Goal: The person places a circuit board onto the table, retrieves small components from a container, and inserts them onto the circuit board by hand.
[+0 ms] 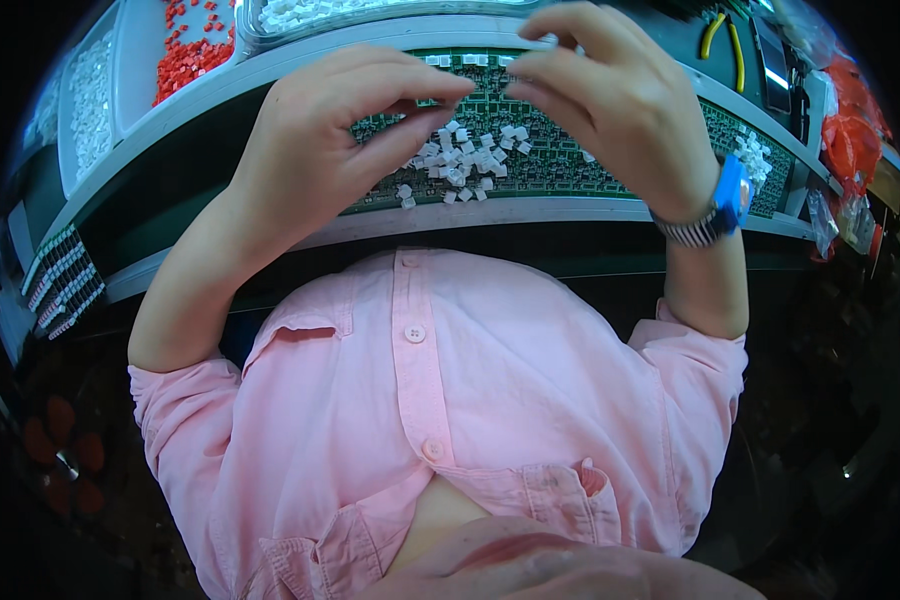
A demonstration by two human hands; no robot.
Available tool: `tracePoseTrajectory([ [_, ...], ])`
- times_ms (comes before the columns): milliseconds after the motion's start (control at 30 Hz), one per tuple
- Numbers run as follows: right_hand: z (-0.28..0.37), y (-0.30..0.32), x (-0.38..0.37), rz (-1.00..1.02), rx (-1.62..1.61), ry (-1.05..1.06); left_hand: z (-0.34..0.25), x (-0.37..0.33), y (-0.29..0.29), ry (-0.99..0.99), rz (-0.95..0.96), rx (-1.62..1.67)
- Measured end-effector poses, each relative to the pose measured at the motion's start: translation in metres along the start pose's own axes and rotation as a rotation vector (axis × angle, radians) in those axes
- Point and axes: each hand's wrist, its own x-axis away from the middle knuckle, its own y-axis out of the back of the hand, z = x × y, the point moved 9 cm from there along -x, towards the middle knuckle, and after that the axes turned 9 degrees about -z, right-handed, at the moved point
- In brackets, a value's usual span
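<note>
A panel of green circuit boards [560,170] lies in front of me, with a loose heap of small white plastic connectors [460,160] on it. Along its far edge sits a row of white connectors [473,60]. My left hand [340,125] hovers over the panel's left part, thumb and index finger drawn close in a pinch; whatever lies between the tips is too small to make out. Facing it, my right hand [620,105] is above the far middle of the panel, its curled fingers and thumb apart, with nothing visible in them. A blue watch [733,192] is on my right wrist.
Pale rails [530,212] frame the panel. Trays of red pieces [192,65] and white pieces [92,110] stand at the far left. A clear tray [300,15] lies behind. Stacked boards [62,283] rest at left. Yellow-handled pliers [737,55] and red bags [850,125] are at right.
</note>
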Motion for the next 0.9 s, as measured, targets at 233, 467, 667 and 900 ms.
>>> tracePoseTrajectory([
  [233, 0.01, -0.008, 0.041, -0.121, -0.114, -0.14, -0.003, -0.037, -0.029, -0.134, -0.079, -0.112],
  [467, -0.004, -0.004, 0.057, -0.278, -0.151, -0.337, -0.029, -0.055, -0.037, -0.331, -0.073, -0.556],
  [667, -0.007, -0.005, 0.058, -0.282, -0.155, -0.295, -0.025, -0.05, -0.037, -0.288, -0.069, -0.47],
  [900, 0.005, -0.002, 0.056, -0.286, -0.056, -0.219, -0.021, -0.043, -0.035, -0.352, -0.164, -0.351],
])
